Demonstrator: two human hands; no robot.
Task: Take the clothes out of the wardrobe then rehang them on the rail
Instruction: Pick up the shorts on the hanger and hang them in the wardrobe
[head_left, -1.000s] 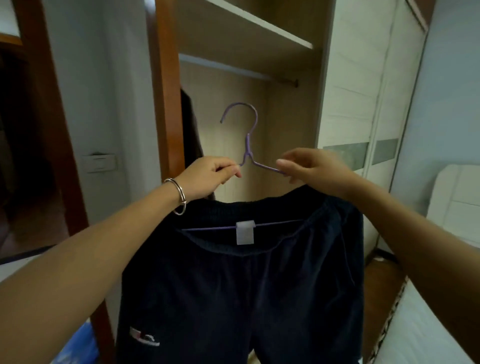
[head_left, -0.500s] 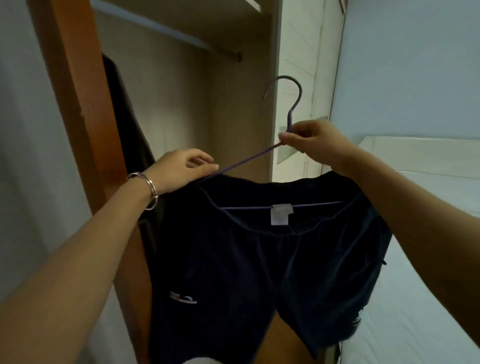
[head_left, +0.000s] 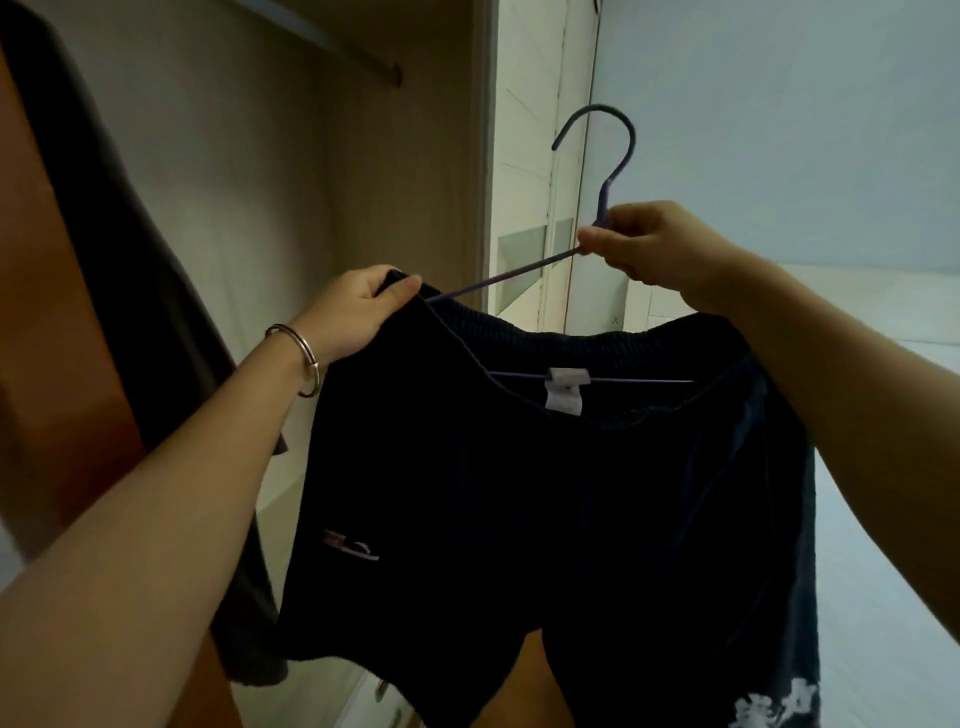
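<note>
My right hand (head_left: 649, 244) pinches hanger (head_left: 601, 205) neck; my left hand (head_left: 358, 312) grips shorts (head_left: 545, 493) waistband at hanger end. Shorts hang before wardrobe (head_left: 260, 208), below rail (head_left: 363, 65). Level hanger, turn hook (head_left: 632, 140) toward rail, lift over.

Dark matt cloth shorts (head_left: 545, 493), thin purple coated-wire hanger (head_left: 615, 150), shiny metal bangle (head_left: 304, 358), smooth wooden wardrobe panel (head_left: 57, 364)

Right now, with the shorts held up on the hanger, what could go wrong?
The hanger tilts down toward the left hand; if that grip loosens, the shorts may slide off. The right hand holds just below the hook, so it may crowd the rail.
</note>
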